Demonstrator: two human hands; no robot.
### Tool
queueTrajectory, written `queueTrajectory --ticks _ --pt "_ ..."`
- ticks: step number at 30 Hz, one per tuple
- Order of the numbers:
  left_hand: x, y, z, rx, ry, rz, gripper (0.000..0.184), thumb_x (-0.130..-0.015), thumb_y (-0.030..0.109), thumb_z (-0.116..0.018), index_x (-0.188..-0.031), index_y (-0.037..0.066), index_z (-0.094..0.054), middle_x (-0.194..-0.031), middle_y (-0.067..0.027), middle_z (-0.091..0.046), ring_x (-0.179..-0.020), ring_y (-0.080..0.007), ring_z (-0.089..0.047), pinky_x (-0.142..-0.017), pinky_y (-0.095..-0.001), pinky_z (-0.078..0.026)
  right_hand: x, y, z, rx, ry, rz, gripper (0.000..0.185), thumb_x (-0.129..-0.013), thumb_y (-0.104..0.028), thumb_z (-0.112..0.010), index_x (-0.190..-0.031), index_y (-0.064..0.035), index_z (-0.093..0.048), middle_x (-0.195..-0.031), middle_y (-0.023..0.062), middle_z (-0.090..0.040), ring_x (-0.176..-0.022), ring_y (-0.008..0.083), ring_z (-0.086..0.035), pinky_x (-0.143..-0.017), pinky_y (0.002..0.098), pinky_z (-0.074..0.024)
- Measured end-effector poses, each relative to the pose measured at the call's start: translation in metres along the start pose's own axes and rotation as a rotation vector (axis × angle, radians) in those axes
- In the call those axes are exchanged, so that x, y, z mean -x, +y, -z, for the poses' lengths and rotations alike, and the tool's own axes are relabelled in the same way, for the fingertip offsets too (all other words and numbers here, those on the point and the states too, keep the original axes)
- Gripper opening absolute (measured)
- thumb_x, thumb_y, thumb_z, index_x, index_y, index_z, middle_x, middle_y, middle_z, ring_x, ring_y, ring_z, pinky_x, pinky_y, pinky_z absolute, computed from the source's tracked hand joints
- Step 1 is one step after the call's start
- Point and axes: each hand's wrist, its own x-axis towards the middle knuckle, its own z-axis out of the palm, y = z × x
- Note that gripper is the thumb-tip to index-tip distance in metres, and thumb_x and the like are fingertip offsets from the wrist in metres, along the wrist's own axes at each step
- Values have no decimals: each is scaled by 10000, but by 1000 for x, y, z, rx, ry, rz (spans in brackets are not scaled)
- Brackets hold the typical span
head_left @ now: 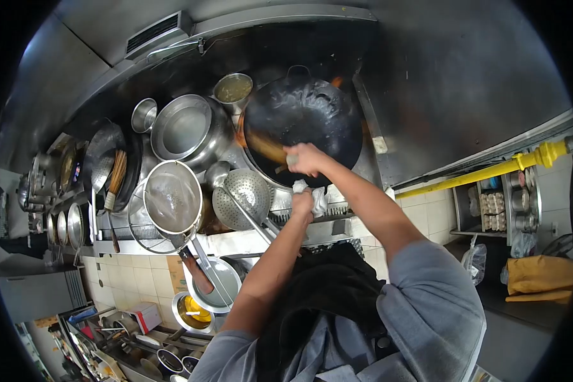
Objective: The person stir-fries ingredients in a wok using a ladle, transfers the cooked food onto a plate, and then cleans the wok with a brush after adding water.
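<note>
My left hand [303,204] is closed around a white cloth [318,202] at the near rim of a large dark wok [325,137]. The wok's handle there, if any, is hidden under the cloth. Inside the wok, my right hand [305,159] grips a bamboo wok brush [266,148], whose bristles are smeared by motion and point left. Shiny wet patches show on the wok's far wall. Orange flame [240,135] shows at the wok's left edge.
Left of the wok stand a perforated skimmer [242,198], a ladle [217,173], a strainer [172,197], a metal pot [181,127] and a bowl of liquid [233,88]. Another bamboo brush [117,172] lies in a second wok. A yellow pipe [490,170] runs along the right.
</note>
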Motion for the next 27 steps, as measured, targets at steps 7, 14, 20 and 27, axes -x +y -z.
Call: queueTrajectory --ticks 7,14,20,27 --pt "-2 -9 -1 119 -46 104 245 -942 180 -502 -1003 -34 -605 -870 -111 -653 -738 -259 -659 -649 -435 -546 73 109 115 571 676 -346 347 -838 -188 -599 -1156 -54 -643 -1058 193 -685 -984 335 -677 -807 443 -566" --pt "22 -2 -11 272 -76 55 225 -931 170 -554 -1004 -29 -629 -887 -108 -658 -706 -227 -649 -592 -403 -510 -39 102 97 316 959 -296 389 -871 -254 -548 -1176 -19 -607 -1089 212 -663 -1043 373 -645 -891 451 -530" --pt "28 2 -10 291 -102 -27 157 -941 108 -542 -963 -27 -618 -836 -95 -642 -656 -206 -634 -548 -388 -494 27 19 -20 54 170 210 622 -761 -294 -714 -1345 -137 -570 -795 164 -697 -525 255 -640 -492 343 -551" --pt "24 0 -6 259 -83 46 168 -950 126 -556 -982 -29 -614 -853 -101 -654 -707 -219 -648 -610 -370 -526 17 125 116 448 902 -271 283 -875 -222 -555 -1066 -54 -680 -1069 194 -679 -974 348 -678 -817 451 -561"
